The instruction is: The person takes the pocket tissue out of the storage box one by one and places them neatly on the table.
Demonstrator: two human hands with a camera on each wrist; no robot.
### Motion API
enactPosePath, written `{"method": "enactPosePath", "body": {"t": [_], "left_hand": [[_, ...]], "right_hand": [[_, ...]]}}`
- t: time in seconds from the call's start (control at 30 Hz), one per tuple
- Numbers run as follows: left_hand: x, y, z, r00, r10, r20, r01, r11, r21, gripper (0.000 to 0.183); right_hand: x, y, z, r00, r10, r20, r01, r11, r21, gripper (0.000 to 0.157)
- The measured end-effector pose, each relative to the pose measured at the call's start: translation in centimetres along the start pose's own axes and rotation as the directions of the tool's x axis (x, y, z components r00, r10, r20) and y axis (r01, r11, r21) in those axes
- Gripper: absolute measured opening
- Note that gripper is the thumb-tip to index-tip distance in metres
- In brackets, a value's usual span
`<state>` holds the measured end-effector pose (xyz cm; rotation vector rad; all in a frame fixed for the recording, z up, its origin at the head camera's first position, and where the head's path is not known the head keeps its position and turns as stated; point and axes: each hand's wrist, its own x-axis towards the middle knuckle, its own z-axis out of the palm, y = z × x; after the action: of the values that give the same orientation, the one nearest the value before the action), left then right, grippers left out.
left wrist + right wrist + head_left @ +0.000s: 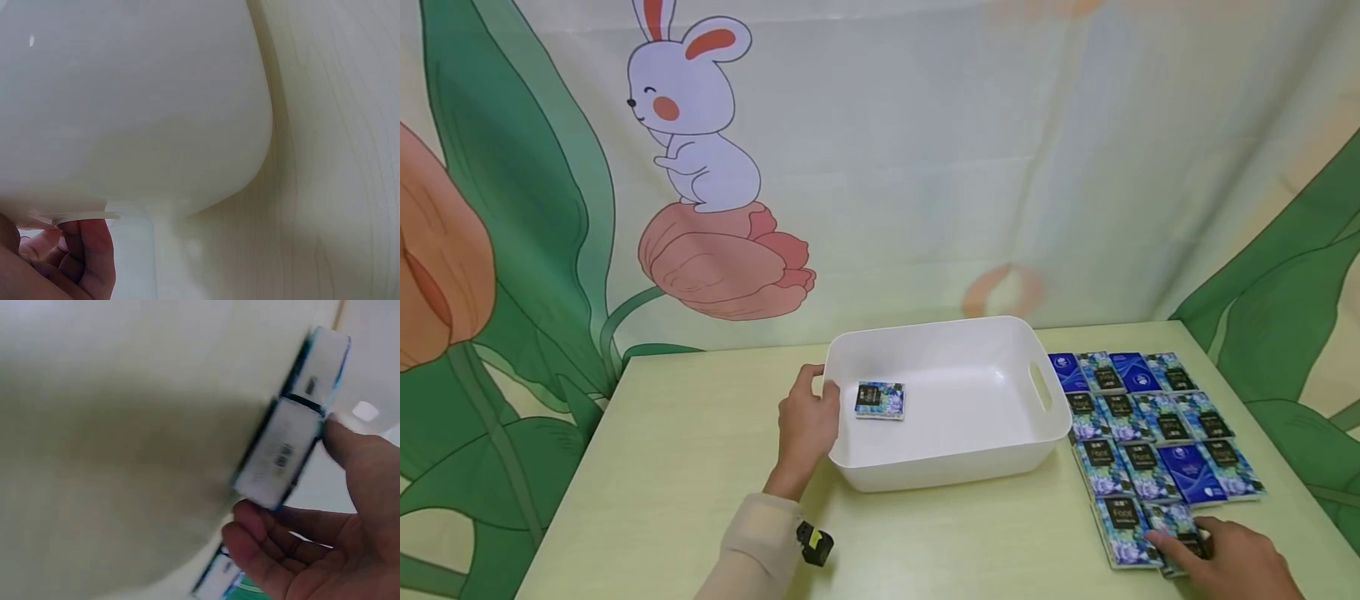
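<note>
Left hand point(808, 425) curls over the near-left rim of the white bin point(1000, 467), steadying it; right hand point(1232, 554), right of the bin, pinches a tissue packet point(1180, 533) from the grid; lift it clear of its neighbours, then drop it beside the packet in the bin point(880, 400).

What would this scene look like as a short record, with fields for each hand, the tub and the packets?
left hand: grips the left rim of the white tub
right hand: pinches a packet in the nearest row
inside tub: one packet, lying flat near the left wall
packets on table: rows to the right of the tub
table: pale wood-look top
</note>
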<state>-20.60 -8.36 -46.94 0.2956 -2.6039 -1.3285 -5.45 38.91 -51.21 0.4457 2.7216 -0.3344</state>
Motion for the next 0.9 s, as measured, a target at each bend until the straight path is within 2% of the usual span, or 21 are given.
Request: {"method": "enactPosePath", "body": {"t": [0.07, 0.13, 0.2, 0.23, 0.3, 0.4, 0.47, 0.57, 0.7, 0.8, 0.9], "left_hand": [[0.0, -0.1, -0.1, 1.0, -0.003, -0.001, 0.003, 1.0, -0.003, 0.036], [0.0, -0.2, -0.1, 1.0, -0.002, -0.004, 0.001, 1.0, -0.006, 0.036], [0.1, -0.3, -0.2, 1.0, 0.002, -0.009, -0.002, 1.0, -0.005, 0.036], [0.1, -0.4, -0.2, 1.0, 0.004, -0.011, -0.004, 1.0, -0.004, 0.036], [0.2, -0.5, -0.3, 1.0, 0.005, -0.017, -0.005, 1.0, -0.001, 0.036], [0.1, -0.6, -0.4, 1.0, -0.002, -0.023, 0.002, 1.0, -0.005, 0.036], [0.1, -0.6, -0.5, 1.0, -0.004, -0.018, 0.004, 1.0, -0.009, 0.035], [0.0, -0.5, -0.4, 1.0, -0.004, -0.013, 0.004, 1.0, -0.013, 0.034], [-0.1, -0.2, -0.3, 1.0, 0.003, -0.02, -0.003, 1.0, -0.014, 0.033], [-0.2, 0.0, -0.3, 1.0, 0.007, -0.018, -0.008, 1.0, -0.014, 0.033], [-0.2, 0.0, -0.4, 1.0, 0.003, -0.021, -0.003, 1.0, -0.009, 0.033]], "right_hand": [[-0.1, -0.5, -0.9, 1.0, -0.002, -0.001, 0.002, 1.0, 0.001, 0.115], [-0.4, -1.2, -2.3, 0.999, -0.019, -0.043, 0.02, 1.0, 0.01, 0.107], [-0.7, -2.3, -4.3, 0.987, -0.075, -0.143, 0.08, 0.996, 0.026, 0.1], [-0.9, -3.0, -5.3, 0.971, -0.115, -0.208, 0.124, 0.992, 0.032, 0.098], [-1.1, -4.8, -7.4, 0.912, -0.212, -0.352, 0.236, 0.971, 0.026, 0.087], [-1.4, -7.8, -10.4, 0.785, -0.345, -0.515, 0.399, 0.917, -0.005, 0.074], [-1.5, -9.9, -12.2, 0.712, -0.415, -0.566, 0.485, 0.874, -0.031, 0.067], [-1.9, -13.4, -14.1, 0.636, -0.499, -0.589, 0.584, 0.81, -0.055, 0.062], [-2.3, -18.5, -15.2, 0.588, -0.603, -0.539, 0.676, 0.732, -0.081, 0.059], [-2.1, -22.3, -15.1, 0.549, -0.678, -0.489, 0.726, 0.676, -0.122, 0.056], [-1.3, -25.7, -14.8, 0.5, -0.754, -0.427, 0.772, 0.611, -0.174, 0.054]]}}
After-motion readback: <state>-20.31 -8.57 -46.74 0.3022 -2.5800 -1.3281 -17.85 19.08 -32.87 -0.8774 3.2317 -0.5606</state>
